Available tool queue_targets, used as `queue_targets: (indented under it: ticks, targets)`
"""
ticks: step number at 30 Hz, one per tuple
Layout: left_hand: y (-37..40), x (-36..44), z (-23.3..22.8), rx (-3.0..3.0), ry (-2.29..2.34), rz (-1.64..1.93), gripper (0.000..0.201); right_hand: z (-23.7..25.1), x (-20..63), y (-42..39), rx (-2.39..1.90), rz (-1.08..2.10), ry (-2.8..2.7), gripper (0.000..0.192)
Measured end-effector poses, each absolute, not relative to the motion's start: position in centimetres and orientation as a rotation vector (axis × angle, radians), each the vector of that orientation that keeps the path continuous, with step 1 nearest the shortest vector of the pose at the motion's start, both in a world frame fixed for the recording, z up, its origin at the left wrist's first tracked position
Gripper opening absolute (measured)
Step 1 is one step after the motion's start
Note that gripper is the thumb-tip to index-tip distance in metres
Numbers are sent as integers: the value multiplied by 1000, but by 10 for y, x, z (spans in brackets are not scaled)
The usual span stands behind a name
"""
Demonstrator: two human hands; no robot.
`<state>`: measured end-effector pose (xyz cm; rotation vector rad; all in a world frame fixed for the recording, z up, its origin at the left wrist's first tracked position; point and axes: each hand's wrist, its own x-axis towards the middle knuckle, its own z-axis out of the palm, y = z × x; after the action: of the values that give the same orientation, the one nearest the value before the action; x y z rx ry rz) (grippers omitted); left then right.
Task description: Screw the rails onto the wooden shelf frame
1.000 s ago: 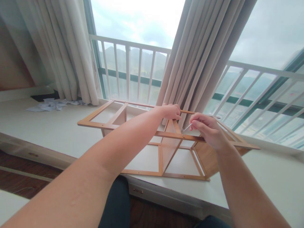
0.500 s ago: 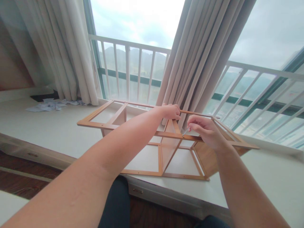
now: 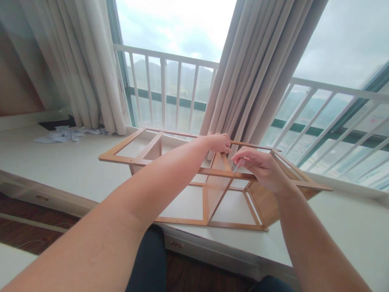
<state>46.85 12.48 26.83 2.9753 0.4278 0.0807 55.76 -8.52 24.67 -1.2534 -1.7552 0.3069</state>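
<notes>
A wooden shelf frame (image 3: 182, 222) lies on a white ledge, its slatted bars and divider panels forming open bays. My left hand (image 3: 219, 142) reaches across it, fingers curled over the far rail by the middle divider (image 3: 217, 196). In my right hand (image 3: 255, 163) is a thin metal tool (image 3: 236, 168), pinched between thumb and fingers; it looks like a hex key, though most of it is covered. Its tip meets the near upper rail (image 3: 220, 172) right where the divider joins. My left forearm hides part of the frame's left half.
White paper scraps (image 3: 62, 134) lie at the left of the ledge (image 3: 82, 170). Behind the frame hang grey curtains (image 3: 243, 69), in front of a window with a white railing (image 3: 170, 61). My dark-clothed leg (image 3: 148, 259) is against the ledge's front edge, above a dark wood floor.
My right hand has turned and shifted slightly left around the metal tool, whose tip stays at the same joint. My left hand and the wooden frame have not moved.
</notes>
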Motion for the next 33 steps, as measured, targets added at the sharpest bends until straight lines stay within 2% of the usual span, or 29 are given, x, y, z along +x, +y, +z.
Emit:
queue_targets:
  ticks: [11,19,33]
  targets:
    - [127,469,268,2982,414,73,38,245,555,-88,-1375,180,-1640,23]
    - [125,469,269,2988,441,67,38,238,557,-88,-1323,420,-1555,27]
    - [126,470,268,2983,427,81,39,244,563,-92,-1104,514,-1635,20]
